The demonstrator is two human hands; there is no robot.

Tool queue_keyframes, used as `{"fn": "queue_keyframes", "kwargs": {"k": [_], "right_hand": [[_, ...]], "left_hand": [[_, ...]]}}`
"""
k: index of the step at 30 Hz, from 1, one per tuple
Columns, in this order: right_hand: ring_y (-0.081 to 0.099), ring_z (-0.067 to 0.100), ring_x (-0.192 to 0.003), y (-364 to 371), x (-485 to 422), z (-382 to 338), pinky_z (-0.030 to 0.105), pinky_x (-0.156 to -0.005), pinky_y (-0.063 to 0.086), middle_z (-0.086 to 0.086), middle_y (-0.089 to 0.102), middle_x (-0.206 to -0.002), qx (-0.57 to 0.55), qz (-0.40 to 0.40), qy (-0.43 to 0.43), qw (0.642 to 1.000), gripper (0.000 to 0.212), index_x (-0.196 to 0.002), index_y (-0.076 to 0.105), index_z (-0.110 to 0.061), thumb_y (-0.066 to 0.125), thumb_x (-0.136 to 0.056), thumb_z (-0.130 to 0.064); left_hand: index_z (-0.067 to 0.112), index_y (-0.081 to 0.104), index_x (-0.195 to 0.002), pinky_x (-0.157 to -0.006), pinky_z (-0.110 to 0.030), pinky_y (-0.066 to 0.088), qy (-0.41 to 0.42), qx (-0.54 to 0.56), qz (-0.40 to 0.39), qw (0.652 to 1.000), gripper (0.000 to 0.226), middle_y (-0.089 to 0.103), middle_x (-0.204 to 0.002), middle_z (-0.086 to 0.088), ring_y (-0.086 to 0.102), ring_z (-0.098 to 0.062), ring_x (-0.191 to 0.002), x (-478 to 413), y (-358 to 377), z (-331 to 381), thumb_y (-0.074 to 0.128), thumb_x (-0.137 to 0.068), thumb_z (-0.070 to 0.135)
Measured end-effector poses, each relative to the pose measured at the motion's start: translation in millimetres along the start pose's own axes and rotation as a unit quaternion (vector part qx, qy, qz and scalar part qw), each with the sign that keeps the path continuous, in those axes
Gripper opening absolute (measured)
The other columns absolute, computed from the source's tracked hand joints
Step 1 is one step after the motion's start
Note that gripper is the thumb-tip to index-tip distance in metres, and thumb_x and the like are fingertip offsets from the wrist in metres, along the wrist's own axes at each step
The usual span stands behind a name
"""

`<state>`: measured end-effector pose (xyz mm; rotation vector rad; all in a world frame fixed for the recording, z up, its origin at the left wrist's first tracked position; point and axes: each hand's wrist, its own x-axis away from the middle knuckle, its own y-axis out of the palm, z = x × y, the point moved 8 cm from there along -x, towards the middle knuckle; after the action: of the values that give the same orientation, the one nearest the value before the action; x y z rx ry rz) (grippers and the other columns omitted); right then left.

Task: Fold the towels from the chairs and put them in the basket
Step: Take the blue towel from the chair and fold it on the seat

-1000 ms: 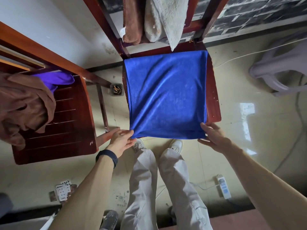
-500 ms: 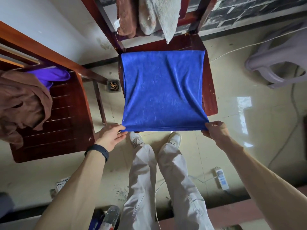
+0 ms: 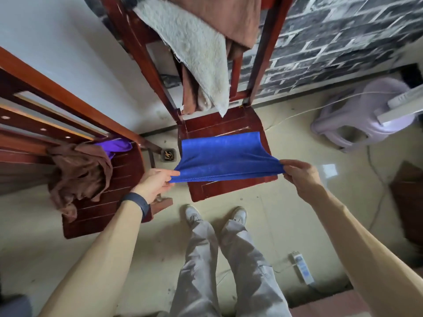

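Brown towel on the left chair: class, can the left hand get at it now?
Likely not yet: the left hand pinches a corner of the blue towel. Nothing stands between it and the brown towel, so letting go should free it.

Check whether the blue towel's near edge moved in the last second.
Yes. Pinched by the left hand and right hand, the near edge of the blue towel has risen and gone toward the chair back; the chair seat front, covered before, is now bare.
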<state>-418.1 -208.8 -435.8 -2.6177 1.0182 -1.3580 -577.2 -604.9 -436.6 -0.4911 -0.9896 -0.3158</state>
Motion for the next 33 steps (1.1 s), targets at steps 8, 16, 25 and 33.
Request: {"fn": "queue_keyframes", "kwargs": {"k": [8, 16, 25, 33], "right_hand": [[0.062, 0.031, -0.087, -17.3, 73.2, -95.7, 0.029, -0.076, 0.045, 0.009, 0.066, -0.095, 0.39, 0.027, -0.292, 0.873, 0.025, -0.105, 0.077, -0.019, 0.072, -0.082, -0.009], [0.062, 0.04, -0.076, -29.1, 106.8, -118.5, 0.044, -0.07, 0.058, 0.013, 0.068, -0.091, 0.485, 0.027, -0.492, 0.723, 0.02, -0.099, 0.077, -0.01, 0.075, -0.082, 0.0], [0.064, 0.034, -0.066, -27.9, 124.9, -133.6, 0.041, -0.052, 0.057, 0.007, 0.068, -0.071, 0.515, 0.011, -0.514, 0.686, 0.013, -0.089, 0.077, -0.01, 0.08, -0.078, -0.004], [0.062, 0.036, -0.071, -21.4, 115.2, -122.1, 0.044, -0.049, 0.056, 0.015, 0.07, -0.079, 0.563, 0.006, -0.512, 0.649, 0.042, -0.105, 0.068, 0.001, 0.061, -0.069, 0.019]], "left_hand": [[0.02, 0.079, -0.102, -0.075, -0.029, 0.043, 0.268, -0.379, 0.108, 0.879, 0.02, 0.062, -0.095, -0.006, 0.061, -0.024, -0.089, 91.8, -11.4, 88.3, 0.076, -0.084, 0.028], [0.021, 0.076, -0.084, -0.067, -0.036, 0.051, 0.42, -0.512, 0.208, 0.72, 0.031, 0.069, -0.09, 0.001, 0.063, -0.026, -0.086, 152.4, -31.2, 108.3, 0.053, -0.09, 0.041], [0.014, 0.066, -0.073, -0.055, -0.039, 0.048, 0.43, -0.591, 0.214, 0.648, 0.025, 0.06, -0.063, -0.004, 0.056, -0.031, -0.068, 171.4, -36.2, 95.3, 0.085, -0.074, 0.03], [0.014, 0.066, -0.075, -0.053, -0.036, 0.048, 0.425, -0.581, 0.22, 0.659, 0.024, 0.062, -0.065, -0.003, 0.055, -0.028, -0.068, 167.9, -32.1, 101.1, 0.082, -0.076, 0.032]]}}
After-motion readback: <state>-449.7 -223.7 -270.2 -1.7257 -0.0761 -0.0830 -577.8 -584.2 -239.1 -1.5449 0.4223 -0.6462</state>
